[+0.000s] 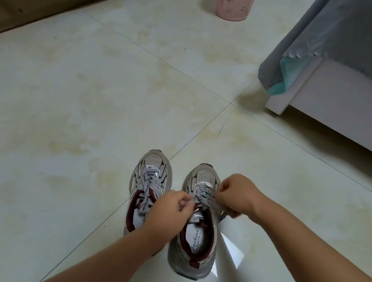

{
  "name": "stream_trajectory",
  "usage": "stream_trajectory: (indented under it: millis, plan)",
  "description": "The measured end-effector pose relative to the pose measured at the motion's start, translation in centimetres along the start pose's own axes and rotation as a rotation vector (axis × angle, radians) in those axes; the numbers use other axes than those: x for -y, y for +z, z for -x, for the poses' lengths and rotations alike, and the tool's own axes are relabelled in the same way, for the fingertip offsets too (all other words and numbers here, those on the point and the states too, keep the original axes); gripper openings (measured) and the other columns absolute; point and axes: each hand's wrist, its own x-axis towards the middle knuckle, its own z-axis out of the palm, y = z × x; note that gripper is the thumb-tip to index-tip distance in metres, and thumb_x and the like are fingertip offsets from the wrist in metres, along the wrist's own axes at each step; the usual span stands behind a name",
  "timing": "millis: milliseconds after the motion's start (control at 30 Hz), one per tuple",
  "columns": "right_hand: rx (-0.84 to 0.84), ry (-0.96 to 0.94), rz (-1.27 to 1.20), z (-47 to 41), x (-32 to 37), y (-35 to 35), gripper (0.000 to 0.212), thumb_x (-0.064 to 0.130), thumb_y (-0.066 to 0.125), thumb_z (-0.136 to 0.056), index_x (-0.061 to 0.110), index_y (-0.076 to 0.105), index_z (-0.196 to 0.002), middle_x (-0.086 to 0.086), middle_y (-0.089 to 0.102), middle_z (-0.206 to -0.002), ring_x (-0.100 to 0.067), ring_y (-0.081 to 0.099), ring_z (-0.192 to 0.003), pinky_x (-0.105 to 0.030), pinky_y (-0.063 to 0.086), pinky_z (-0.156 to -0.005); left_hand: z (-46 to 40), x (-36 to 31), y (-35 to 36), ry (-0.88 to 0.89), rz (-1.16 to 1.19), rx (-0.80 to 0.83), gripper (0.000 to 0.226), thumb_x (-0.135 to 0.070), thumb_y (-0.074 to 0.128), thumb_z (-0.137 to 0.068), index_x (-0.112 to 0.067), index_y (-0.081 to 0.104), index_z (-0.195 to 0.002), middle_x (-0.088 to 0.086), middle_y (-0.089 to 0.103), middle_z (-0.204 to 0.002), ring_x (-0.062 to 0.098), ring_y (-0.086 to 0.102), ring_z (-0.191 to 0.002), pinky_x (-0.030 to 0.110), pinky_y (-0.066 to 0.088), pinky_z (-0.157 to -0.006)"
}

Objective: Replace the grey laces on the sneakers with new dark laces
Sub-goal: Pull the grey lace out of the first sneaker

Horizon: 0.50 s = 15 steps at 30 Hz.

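Two grey sneakers with dark red lining stand side by side on the tiled floor, toes pointing away from me. The left sneaker [148, 178] keeps its grey patterned lace tied in a bow. Over the tongue of the right sneaker [196, 237] both my hands work at the grey lace [200, 193]. My left hand [170, 207] pinches the lace at the top eyelets. My right hand [235, 194] grips the other part of the lace on the shoe's right side. No dark laces are in view.
A pink plastic basket [236, 2] stands at the far end of the floor. A white bed frame [334, 105] with a hanging grey cover [308, 39] is at the right. A wooden bed base [22, 13] with white cloth sits at the far left.
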Motion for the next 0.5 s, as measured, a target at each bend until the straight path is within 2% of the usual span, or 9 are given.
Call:
stream_trajectory:
  millis: [67,133,167,233,267,300,400,433,500]
  plan:
    - [0.25,0.177,0.037,1.0,-0.1,-0.4,0.023,0.005,0.046,-0.088,0.001,0.056,-0.067,-0.012,0.059,-0.051,-0.018,0.051,-0.039,-0.027,0.049,-0.049,-0.3,-0.2,0.0,0.042,-0.047,-0.019,0.025,-0.021,0.047,-0.095,-0.018,0.065,-0.112,-0.003,0.058,-0.098,0.005,0.051,-0.078,0.018,0.038,-0.072]
    - [0.375,0.296,0.154,1.7,-0.2,-0.3,0.027,0.011,0.041,-0.093,0.002,0.054,-0.07,-0.006,0.062,-0.047,-0.016,0.053,-0.041,-0.026,0.048,-0.05,-0.6,-0.3,0.0,0.053,-0.039,-0.024,0.024,-0.017,0.049,-0.094,-0.015,0.067,-0.111,-0.004,0.059,-0.084,0.002,0.049,-0.066,0.016,0.039,-0.065]
    - [0.335,0.299,0.245,1.7,-0.1,-0.2,0.025,0.012,0.041,-0.093,0.003,0.056,-0.076,-0.007,0.068,-0.059,-0.017,0.056,-0.049,-0.027,0.048,-0.054,-0.7,-0.3,0.0,0.048,-0.022,-0.023,0.022,-0.015,0.052,-0.092,-0.014,0.068,-0.108,-0.007,0.057,-0.076,0.0,0.047,-0.061,0.015,0.04,-0.064]
    - [0.035,0.183,0.436,1.3,-0.6,0.5,0.019,0.009,0.043,-0.09,0.006,0.061,-0.094,-0.01,0.069,-0.097,-0.024,0.062,-0.077,-0.028,0.045,-0.066,-1.1,-0.2,0.0,0.038,0.004,-0.025,0.018,-0.013,0.058,-0.089,-0.011,0.07,-0.101,-0.011,0.054,-0.068,-0.001,0.046,-0.058,0.016,0.043,-0.068]
    - [-0.103,0.102,0.433,1.0,-0.8,1.2,0.023,0.007,0.044,-0.088,0.01,0.063,-0.101,-0.009,0.065,-0.107,-0.026,0.061,-0.092,-0.028,0.044,-0.072,-1.2,-0.2,0.1,0.039,0.008,-0.029,0.015,-0.013,0.06,-0.088,-0.01,0.071,-0.098,-0.013,0.052,-0.065,-0.001,0.046,-0.057,0.015,0.043,-0.068]
    - [-0.169,0.027,0.371,0.7,-0.9,1.8,0.025,0.007,0.046,-0.087,0.014,0.064,-0.104,-0.008,0.064,-0.112,-0.026,0.06,-0.1,-0.027,0.043,-0.077,-1.3,-0.2,0.1,0.04,0.009,-0.033,0.013,-0.014,0.06,-0.088,-0.011,0.071,-0.094,-0.014,0.051,-0.062,-0.001,0.046,-0.056,0.013,0.042,-0.066]
    - [-0.134,-0.105,0.235,0.1,-1.1,3.3,0.02,0.011,0.051,-0.089,0.017,0.066,-0.1,-0.004,0.066,-0.109,-0.021,0.058,-0.103,-0.025,0.043,-0.082,-1.2,-0.1,0.4,0.008,0.034,-0.015,0.006,-0.016,0.061,-0.087,-0.017,0.065,-0.083,-0.011,0.05,-0.063,0.0,0.044,-0.057,0.015,0.042,-0.063]
    - [-0.125,-0.12,0.227,-0.1,-1.1,3.4,0.017,0.011,0.051,-0.089,0.017,0.065,-0.095,-0.005,0.067,-0.105,-0.021,0.058,-0.099,-0.025,0.043,-0.08,-1.1,-0.2,0.5,-0.007,0.059,0.0,0.005,-0.019,0.064,-0.084,-0.02,0.061,-0.08,-0.009,0.051,-0.065,0.001,0.044,-0.058,0.019,0.044,-0.064]
    - [-0.095,-0.122,0.136,-0.4,-1.4,3.1,0.017,0.01,0.051,-0.088,0.017,0.059,-0.075,-0.008,0.066,-0.087,-0.021,0.058,-0.081,-0.027,0.044,-0.072,-1.1,-0.4,0.7,-0.021,0.042,0.055,0.019,-0.028,0.072,-0.076,-0.024,0.056,-0.085,-0.006,0.051,-0.077,0.004,0.046,-0.067,0.025,0.046,-0.069]
